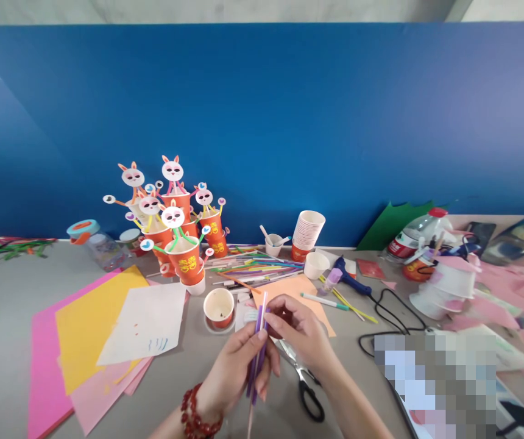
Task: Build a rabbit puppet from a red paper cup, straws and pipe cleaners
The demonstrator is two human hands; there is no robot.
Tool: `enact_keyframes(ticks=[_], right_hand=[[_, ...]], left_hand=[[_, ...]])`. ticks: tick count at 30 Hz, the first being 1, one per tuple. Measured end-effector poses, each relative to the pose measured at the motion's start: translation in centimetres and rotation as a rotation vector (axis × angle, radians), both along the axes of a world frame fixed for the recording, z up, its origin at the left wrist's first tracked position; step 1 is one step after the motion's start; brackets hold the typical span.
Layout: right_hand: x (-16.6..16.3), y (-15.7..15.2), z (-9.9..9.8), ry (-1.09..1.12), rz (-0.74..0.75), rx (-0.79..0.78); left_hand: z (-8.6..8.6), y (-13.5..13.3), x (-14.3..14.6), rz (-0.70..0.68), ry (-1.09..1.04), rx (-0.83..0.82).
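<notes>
Between the thumb and fingers of my left hand (pixel 239 360) are several narrow purple strips (pixel 259 317) and a long, thin pale pink stick (pixel 264 302), held roughly upright. My right hand (pixel 301 332) is closed at their upper end, its thumb and forefinger pinching there. Its fingers partly hide what they grip. Black-handled scissors (pixel 305 381) lie on the table just under my right wrist. Beyond my hands is an orange paper sheet (pixel 284 289). A red and white paper cup (pixel 219 308) stands to the left, with small dark bits inside.
Stacked red cups carry rabbit-faced figures (pixel 173 216) at the back left. Coloured paper sheets (pixel 88 329) lie left. Behind my hands are loose coloured sticks (pixel 253 265) and a cup stack (pixel 308 231). A blue glue gun (pixel 351 277) trails its black cord (pixel 392 299) on the right.
</notes>
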State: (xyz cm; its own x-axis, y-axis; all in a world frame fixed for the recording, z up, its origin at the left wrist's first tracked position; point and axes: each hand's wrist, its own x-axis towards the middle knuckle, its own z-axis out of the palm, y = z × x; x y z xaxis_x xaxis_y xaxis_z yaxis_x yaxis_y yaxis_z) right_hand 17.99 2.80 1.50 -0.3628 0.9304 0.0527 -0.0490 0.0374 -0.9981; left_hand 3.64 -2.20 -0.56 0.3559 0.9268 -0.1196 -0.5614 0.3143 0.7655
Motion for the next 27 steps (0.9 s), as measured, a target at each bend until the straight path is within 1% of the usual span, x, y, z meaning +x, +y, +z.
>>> enact_keyframes(ticks=[6,10,19,23,27], right_hand=[[-0.6,0.1,0.6,0.017,-0.013,-0.046],[-0.9,0.0,0.8,0.037,-0.036,-0.059],[-1.0,0.1,0.4,-0.061,-0.088,0.036],[-1.1,0.0,0.6,-0.053,-0.087,0.047],[-1.3,-0.1,0.9,-0.033,-0.106,0.059]], left_hand=[[0.4,-0.3,0.3,0.019,0.000,-0.024],[0.5,-0.4,0.5,0.064,-0.006,-0.007],[-0.3,-0.7,1.4,0.179,0.050,-0.004],[-0.6,-0.9,1.9,0.228,0.073,0.001],[-0.8,-0.7,2.2,0.240,0.076,-0.003]])
